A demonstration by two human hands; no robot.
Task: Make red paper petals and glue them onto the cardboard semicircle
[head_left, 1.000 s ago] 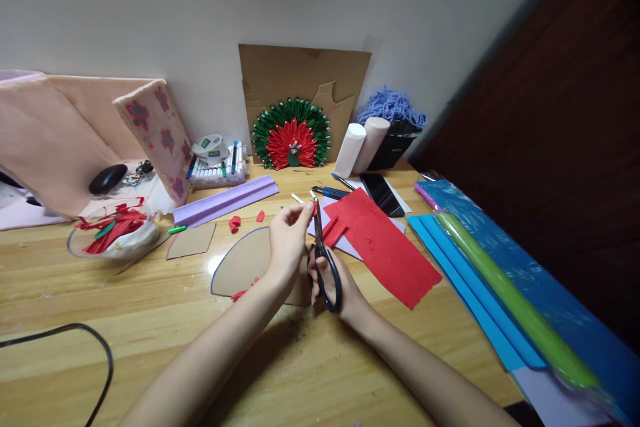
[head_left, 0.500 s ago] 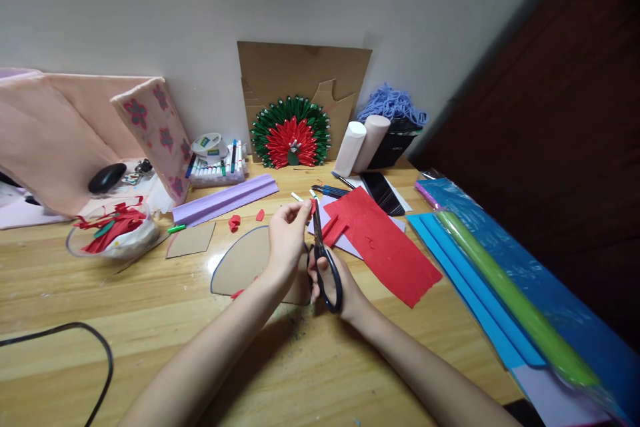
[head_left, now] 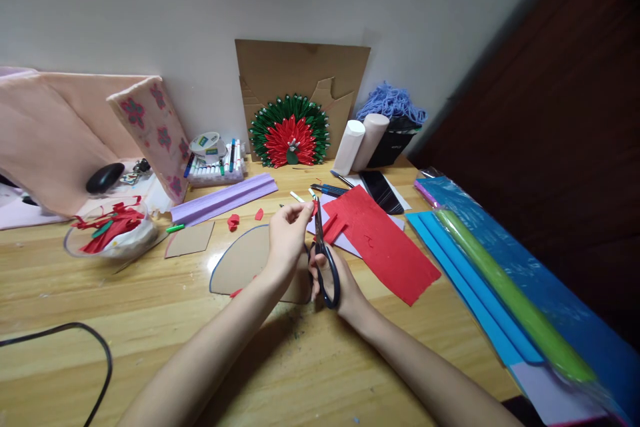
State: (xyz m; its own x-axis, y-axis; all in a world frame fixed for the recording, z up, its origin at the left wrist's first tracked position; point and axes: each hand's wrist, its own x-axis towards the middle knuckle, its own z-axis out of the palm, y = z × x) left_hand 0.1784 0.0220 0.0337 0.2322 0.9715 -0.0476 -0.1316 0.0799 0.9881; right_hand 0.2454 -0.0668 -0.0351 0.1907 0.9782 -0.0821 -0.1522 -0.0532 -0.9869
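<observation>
Between the thumb and fingers of my left hand [head_left: 289, 240] is pinched a small piece of red paper [head_left: 315, 208], mostly hidden. My right hand [head_left: 343, 283] grips dark-handled scissors [head_left: 327, 277], blades pointing away from me and touching the red piece. Beneath my left hand lies a fan-shaped cardboard piece [head_left: 240, 260] with a blue-marked edge. To the right rests a large red paper sheet [head_left: 390, 247], with folded red strips [head_left: 334, 228] at its left edge. Small red scraps [head_left: 233, 221] lie left of my left hand.
A peacock craft [head_left: 291, 137] leans on cardboard [head_left: 305, 60] at the wall. Left stand a bowl of red scraps [head_left: 113, 230], a marker box [head_left: 217, 170] and a purple paper strip [head_left: 225, 199]. Blue sheets [head_left: 470, 280] and a green roll [head_left: 510, 287] line the right edge.
Both hands stay nearly in place, with the scissor blades still at the red piece. The scissor handles have shifted very slightly; the whole view has moved a little.
</observation>
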